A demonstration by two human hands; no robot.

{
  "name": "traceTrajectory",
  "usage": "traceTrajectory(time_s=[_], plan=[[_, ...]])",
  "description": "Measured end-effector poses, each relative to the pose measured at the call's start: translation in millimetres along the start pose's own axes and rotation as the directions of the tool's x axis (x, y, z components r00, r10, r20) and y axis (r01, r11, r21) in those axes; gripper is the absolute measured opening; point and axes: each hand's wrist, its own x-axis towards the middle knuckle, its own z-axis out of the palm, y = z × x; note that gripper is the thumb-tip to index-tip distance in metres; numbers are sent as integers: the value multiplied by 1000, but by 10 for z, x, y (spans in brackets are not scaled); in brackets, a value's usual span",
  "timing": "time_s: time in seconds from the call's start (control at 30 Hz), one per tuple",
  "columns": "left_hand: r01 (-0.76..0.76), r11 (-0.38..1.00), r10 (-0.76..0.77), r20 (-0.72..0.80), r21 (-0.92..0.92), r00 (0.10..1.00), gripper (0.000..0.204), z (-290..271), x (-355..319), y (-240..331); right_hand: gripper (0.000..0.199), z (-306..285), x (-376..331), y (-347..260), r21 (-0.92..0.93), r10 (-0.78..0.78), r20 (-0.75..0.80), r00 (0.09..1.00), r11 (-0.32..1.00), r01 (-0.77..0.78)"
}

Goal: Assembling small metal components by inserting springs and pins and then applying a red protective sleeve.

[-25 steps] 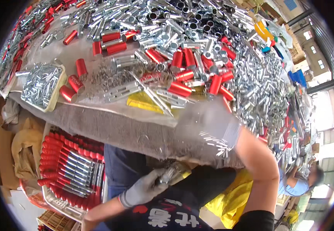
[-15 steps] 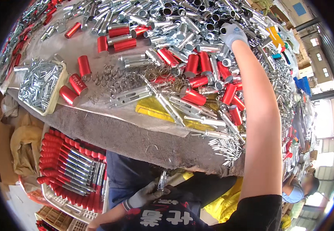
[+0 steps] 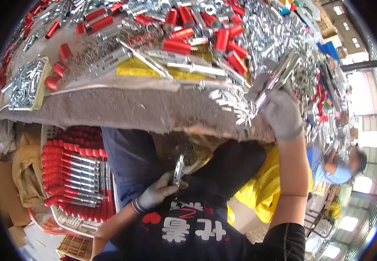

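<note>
- Pulled back since half a second ago: right hand point(image 3: 283, 114), earlier stretched out over the far red-and-silver heap, now at the near right edge of the table point(image 3: 123, 108), carrying a metal tube.
- Hardly shifted in that time: left hand point(image 3: 156, 194), low at the lap as before.
- Right hand, grey-gloved: fingers clenched round the lower end of a shiny metal tube point(image 3: 280, 76), which slants up and to the right above the table edge, over the loose silver parts.
- Left hand, grey-gloved: fingers curled round the base of a slim silver rod point(image 3: 178, 169), held nearly upright in front of the dark shirt; how tight the hold is cannot be told, thumb side partly hidden.
- Shallow tray point(image 3: 40, 82) on the far left of the table: filled with small silver pins or bolts, three red caps point(image 3: 58, 69) lying just beside its right rim.
- White basket point(image 3: 77, 219) below the table on the left: packed with rows of finished pieces, red sleeves at each end with silver shafts between, lying side by side.
- Table surface: grey felt cover at the near edge, yellow sheet point(image 3: 132, 69) under a scatter of silver strips, red cylinders point(image 3: 177, 45) and silver tubes piled farther back.
- Brown cardboard point(image 3: 1, 191) at the far left by the basket.
- Another person in a blue top point(image 3: 327, 163) seated at the right, well apart from both hands.
</note>
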Motion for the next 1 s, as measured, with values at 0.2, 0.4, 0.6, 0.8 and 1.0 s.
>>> traceTrajectory(time_s=[0.2,0.4,0.6,0.8,1.0], plan=[[-6,999,2,-94,-38,996,39,90,-66,-38,41,-45,-671,472,163,151,210,966,969,-187],[70,990,-61,-76,122,995,37,186,-70,14,37,40,-880,520,-145,195,219,956,975,-166],[6,994,12,-163,110,987,33,276,-162,-90,47,390,-909,906,-179,265,109,958,953,-243],[45,990,-9,-258,133,966,25,330,-216,-93,52,533,-940,1093,-295,248,112,962,933,-206],[32,824,152,-275,566,949,32,377,-245,-104,45,561,-1154,1237,-222,427,64,902,887,-404]])
